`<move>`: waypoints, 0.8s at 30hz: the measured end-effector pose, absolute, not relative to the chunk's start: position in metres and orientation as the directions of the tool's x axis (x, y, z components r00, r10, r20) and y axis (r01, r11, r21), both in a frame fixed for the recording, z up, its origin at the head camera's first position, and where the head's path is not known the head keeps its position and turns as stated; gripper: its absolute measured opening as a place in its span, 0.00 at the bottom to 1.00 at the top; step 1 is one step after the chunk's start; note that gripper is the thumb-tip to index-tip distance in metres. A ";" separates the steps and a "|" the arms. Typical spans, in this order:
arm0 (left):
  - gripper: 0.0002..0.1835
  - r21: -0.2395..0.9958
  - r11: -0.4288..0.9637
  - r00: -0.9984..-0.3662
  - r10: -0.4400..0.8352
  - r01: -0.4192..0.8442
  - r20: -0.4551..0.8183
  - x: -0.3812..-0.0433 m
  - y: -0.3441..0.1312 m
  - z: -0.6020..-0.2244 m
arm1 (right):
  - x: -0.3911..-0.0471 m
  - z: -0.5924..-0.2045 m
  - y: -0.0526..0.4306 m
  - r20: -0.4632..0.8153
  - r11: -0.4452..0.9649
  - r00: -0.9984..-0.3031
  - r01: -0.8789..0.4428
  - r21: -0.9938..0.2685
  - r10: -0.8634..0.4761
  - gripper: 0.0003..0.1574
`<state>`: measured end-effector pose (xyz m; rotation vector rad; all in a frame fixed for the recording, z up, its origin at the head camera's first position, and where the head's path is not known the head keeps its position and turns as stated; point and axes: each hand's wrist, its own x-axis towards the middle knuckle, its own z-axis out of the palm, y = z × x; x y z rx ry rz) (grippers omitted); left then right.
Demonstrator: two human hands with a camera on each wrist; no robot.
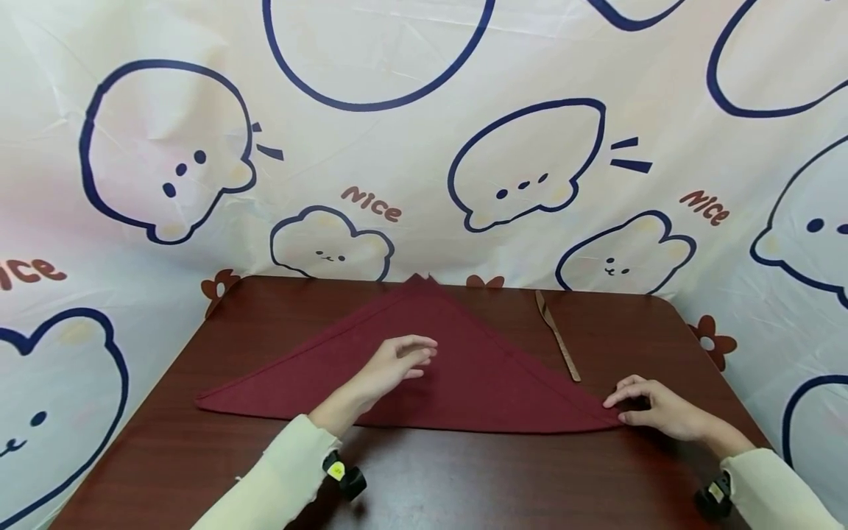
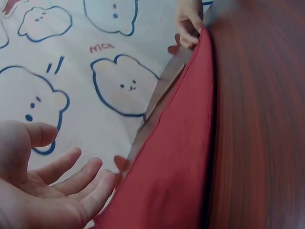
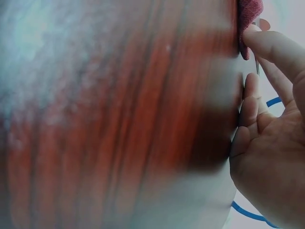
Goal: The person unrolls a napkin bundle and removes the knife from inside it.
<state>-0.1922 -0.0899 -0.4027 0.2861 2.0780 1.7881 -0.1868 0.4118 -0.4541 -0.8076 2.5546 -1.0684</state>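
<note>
A dark red cloth napkin [image 1: 424, 368], folded into a triangle, lies on the table with its point toward the back and its long folded edge nearest me. Over its middle hovers my left hand [image 1: 391, 369], fingers loosely bent and holding nothing; the left wrist view shows that hand [image 2: 52, 186] palm side on, beside the cloth [image 2: 176, 157]. At the napkin's right corner my right hand [image 1: 662, 412] pinches the tip between thumb and index finger. In the right wrist view the thumb lies against the cloth corner [image 3: 249, 21], the other fingers loosely curled below.
A slim wooden-coloured knife [image 1: 558, 335] lies on the dark brown table [image 1: 464, 478], just right of the napkin's slanting edge. A pale sheet [image 1: 411, 147] printed with cartoon outlines hangs behind the table and along both sides.
</note>
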 end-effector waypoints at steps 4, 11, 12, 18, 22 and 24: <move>0.21 0.977 0.191 -0.921 0.358 -0.091 -0.156 -0.194 -0.108 -0.402 | -0.188 -0.453 0.410 -0.010 0.572 -0.810 -0.405 -0.714 -0.586 0.12; 0.21 0.978 0.185 -0.931 0.332 -0.095 -0.153 -0.196 -0.130 -0.403 | -0.186 -0.450 0.407 0.006 0.607 -0.827 -0.418 -0.676 -0.562 0.11; 0.21 0.979 0.189 -0.933 0.330 -0.084 -0.143 -0.196 -0.132 -0.403 | -0.186 -0.450 0.406 0.009 0.614 -0.829 -0.421 -0.668 -0.559 0.11; 0.22 0.973 0.227 -0.959 0.265 -0.035 -0.096 -0.191 -0.145 -0.407 | -0.184 -0.449 0.404 0.006 0.617 -0.827 -0.424 -0.663 -0.562 0.11; 0.22 0.964 0.264 -0.970 0.228 -0.018 -0.080 -0.186 -0.157 -0.407 | -0.184 -0.449 0.405 -0.023 0.635 -0.834 -0.402 -0.660 -0.552 0.10; 0.22 0.960 0.280 -0.974 0.215 -0.008 -0.071 -0.184 -0.163 -0.406 | -0.184 -0.448 0.406 -0.039 0.648 -0.838 -0.389 -0.655 -0.544 0.10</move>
